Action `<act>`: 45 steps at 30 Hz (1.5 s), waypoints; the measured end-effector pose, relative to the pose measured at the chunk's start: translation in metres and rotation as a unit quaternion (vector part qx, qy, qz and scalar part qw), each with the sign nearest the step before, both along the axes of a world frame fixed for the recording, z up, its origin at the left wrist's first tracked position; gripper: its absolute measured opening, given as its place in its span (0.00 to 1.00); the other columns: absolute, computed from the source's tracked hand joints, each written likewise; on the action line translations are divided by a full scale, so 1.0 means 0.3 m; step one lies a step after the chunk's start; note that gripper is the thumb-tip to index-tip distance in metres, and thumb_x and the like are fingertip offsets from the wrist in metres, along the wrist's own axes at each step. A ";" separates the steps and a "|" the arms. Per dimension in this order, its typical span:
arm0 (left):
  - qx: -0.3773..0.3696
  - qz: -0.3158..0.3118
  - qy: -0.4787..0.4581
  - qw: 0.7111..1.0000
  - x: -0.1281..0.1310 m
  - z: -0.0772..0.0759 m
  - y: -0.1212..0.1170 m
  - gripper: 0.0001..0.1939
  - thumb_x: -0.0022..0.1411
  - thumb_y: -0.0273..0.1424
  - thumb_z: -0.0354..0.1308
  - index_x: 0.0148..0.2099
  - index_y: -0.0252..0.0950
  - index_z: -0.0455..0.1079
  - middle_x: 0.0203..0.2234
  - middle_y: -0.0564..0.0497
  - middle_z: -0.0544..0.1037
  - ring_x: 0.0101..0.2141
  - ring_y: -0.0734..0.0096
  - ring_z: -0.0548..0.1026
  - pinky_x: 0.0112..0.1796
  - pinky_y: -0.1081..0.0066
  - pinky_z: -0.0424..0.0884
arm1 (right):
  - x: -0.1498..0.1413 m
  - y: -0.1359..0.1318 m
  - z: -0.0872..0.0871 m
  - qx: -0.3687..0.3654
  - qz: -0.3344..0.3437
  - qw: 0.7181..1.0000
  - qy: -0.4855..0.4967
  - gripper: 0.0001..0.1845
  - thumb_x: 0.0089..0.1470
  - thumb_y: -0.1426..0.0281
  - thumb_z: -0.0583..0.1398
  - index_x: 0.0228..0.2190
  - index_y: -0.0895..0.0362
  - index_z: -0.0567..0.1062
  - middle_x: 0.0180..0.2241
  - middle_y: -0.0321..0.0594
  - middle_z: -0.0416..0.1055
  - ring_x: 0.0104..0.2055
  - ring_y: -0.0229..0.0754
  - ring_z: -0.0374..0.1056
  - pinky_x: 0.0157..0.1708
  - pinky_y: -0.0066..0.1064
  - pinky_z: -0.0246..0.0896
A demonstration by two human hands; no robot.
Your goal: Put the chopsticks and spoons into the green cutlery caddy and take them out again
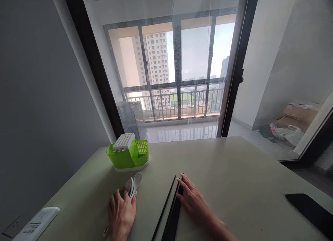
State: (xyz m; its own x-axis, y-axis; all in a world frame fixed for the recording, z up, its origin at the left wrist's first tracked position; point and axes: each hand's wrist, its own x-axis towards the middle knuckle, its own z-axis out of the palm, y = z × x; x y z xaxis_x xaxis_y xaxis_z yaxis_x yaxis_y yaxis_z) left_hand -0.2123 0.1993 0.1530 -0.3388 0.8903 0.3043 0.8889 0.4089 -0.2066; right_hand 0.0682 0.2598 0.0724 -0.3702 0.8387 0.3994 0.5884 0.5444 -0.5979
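Several white spoons [137, 180] lie bunched near the table's left side, bowls pointing away from me. My left hand [121, 210] is closed around their handles, which it mostly hides. To its right, a bundle of black chopsticks [170, 222] lies lengthwise on the table, with one chopstick [164, 206] slightly apart on the left. My right hand [194, 199] rests along the bundle's right side, fingers stretched out and fingertips touching its far end. Beyond the spoons stands a green utensil holder [122, 159] with a white slotted top and a white base.
The pale table [221, 164] reaches a glass door with a dark frame. A white power strip [36, 223] lies at the left edge, and a black flat object [310, 211] at the right. Under my left wrist a small wooden-coloured end [105, 230] peeks out.
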 end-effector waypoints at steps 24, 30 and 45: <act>-0.154 -0.158 -0.226 0.949 0.466 0.094 0.020 0.22 0.74 0.24 0.37 0.62 0.32 0.65 0.51 0.37 0.77 0.45 0.58 0.81 0.42 0.67 0.74 | 0.037 0.008 0.112 -0.121 -0.046 0.938 0.321 0.29 0.68 0.51 0.50 0.63 0.50 0.64 0.64 0.44 0.66 0.62 0.46 0.66 0.60 0.38 0.64; -0.191 -0.170 -0.234 0.938 0.681 0.053 0.021 0.26 0.71 0.21 0.43 0.68 0.31 0.61 0.53 0.34 0.76 0.45 0.59 0.81 0.41 0.70 0.75 | 0.101 0.041 0.112 -0.148 -0.081 0.914 0.369 0.29 0.65 0.46 0.51 0.48 0.54 0.77 0.51 0.47 0.78 0.51 0.48 0.75 0.48 0.32 0.69; -0.099 -0.205 -0.140 0.964 0.840 -0.210 0.015 0.26 0.65 0.16 0.51 0.61 0.35 0.73 0.45 0.37 0.81 0.37 0.60 0.81 0.38 0.68 0.76 | 0.158 0.039 0.066 -0.137 -0.050 0.958 0.247 0.25 0.66 0.50 0.50 0.43 0.53 0.78 0.41 0.44 0.80 0.42 0.47 0.76 0.44 0.34 0.69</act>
